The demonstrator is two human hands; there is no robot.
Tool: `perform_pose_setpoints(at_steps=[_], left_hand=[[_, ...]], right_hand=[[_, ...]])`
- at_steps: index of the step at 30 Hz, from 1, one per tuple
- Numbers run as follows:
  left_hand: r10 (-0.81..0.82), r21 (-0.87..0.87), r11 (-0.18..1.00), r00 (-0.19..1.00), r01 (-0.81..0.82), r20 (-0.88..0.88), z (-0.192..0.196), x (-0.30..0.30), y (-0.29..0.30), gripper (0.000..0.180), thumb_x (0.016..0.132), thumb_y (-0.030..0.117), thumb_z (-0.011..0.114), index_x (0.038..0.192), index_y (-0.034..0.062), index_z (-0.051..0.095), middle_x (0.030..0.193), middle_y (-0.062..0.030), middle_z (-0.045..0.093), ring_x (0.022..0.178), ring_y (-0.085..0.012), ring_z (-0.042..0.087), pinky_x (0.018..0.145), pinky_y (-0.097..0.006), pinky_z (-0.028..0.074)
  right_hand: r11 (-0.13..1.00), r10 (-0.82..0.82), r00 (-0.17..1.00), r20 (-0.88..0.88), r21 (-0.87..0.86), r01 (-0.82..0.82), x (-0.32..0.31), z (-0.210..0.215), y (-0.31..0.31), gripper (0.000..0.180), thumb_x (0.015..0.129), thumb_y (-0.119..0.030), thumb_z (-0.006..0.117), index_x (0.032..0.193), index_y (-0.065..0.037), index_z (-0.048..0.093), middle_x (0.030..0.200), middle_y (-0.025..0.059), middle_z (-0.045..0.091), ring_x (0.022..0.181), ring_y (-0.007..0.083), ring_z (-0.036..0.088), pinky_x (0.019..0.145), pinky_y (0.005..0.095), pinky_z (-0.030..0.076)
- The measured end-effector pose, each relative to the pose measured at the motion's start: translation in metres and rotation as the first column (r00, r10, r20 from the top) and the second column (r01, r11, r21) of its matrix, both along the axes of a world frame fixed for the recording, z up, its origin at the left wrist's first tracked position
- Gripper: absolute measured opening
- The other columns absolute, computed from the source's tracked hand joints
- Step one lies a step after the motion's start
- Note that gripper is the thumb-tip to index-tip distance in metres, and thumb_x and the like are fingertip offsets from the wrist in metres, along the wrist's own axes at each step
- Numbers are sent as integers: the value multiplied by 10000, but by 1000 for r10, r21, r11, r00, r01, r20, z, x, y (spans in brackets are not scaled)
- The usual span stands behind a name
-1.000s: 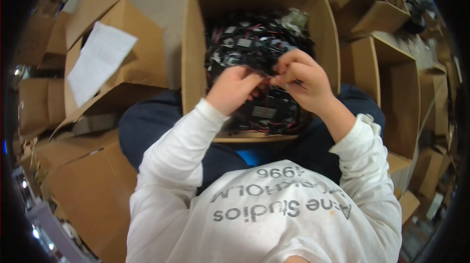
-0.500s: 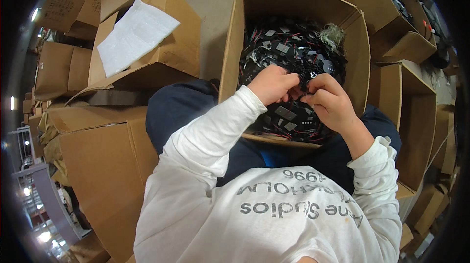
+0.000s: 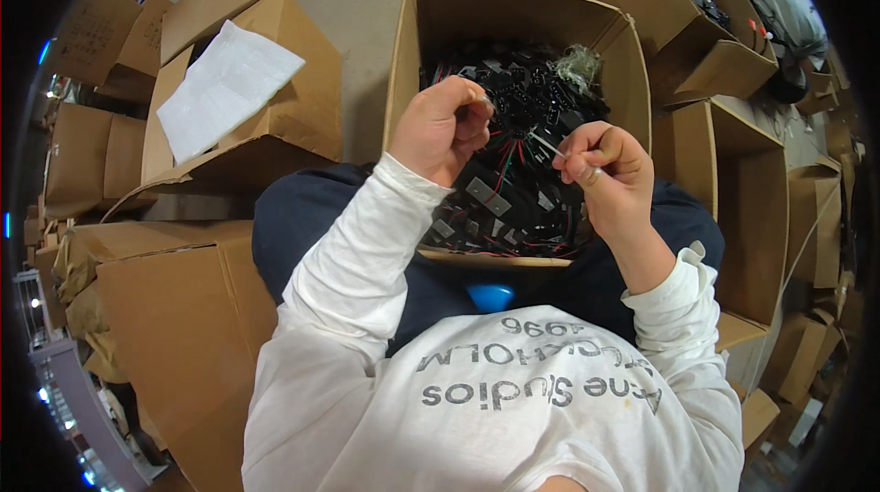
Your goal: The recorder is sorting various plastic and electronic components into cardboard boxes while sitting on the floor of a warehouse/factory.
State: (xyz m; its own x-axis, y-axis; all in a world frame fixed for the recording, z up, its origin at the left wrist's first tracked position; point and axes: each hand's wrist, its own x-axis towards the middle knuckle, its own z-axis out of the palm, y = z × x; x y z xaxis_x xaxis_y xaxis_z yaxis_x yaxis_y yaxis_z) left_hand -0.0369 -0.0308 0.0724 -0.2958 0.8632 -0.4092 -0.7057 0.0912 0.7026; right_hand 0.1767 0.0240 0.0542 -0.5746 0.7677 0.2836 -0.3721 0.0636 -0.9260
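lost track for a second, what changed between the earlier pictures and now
The left hand moved left and forward, the right hand right, so they are now apart. A thin pale strip now shows at the right fingertips, and red and green wires between the hands. The carton and white sheet stayed put.

White sheet (image 3: 225,93) on open carton (image 3: 310,93), left; another carton (image 3: 174,318) nearby.

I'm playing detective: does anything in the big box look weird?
Yes: the pale, stringy tuft near the far right corner of the box. It's a fuzzy tangle, while most things around it are black parts.
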Motion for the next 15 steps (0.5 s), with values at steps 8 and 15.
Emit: perform_pose_setpoints(at_steps=[8, 15], left_hand=[[-93, 366, 923, 992, 119, -86, -10, -6, -21, 131, 921, 119, 556, 837, 40, 618, 720, -21, 553, 621, -109, 460, 586, -269, 406], [-113, 509, 838, 976, 195, -188, -2, 11, -30, 161, 970, 89, 565, 959, -10, 692, 893, -58, 668, 815, -127, 598, 774, -277, 499]], right_hand=[[986, -39, 995, 95, -157, 54, -3, -5, 13, 271, 952, -41, 713, 795, -72, 495, 935, 59, 617, 831, 171, 606, 716, 290, 489], [177, -389, 918, 81, 984, -12, -9, 4, -4, 250, 752, -74, 798, 790, -71, 551, 1020, 104, 652, 966, 276, 658, 778, 413, 551]])
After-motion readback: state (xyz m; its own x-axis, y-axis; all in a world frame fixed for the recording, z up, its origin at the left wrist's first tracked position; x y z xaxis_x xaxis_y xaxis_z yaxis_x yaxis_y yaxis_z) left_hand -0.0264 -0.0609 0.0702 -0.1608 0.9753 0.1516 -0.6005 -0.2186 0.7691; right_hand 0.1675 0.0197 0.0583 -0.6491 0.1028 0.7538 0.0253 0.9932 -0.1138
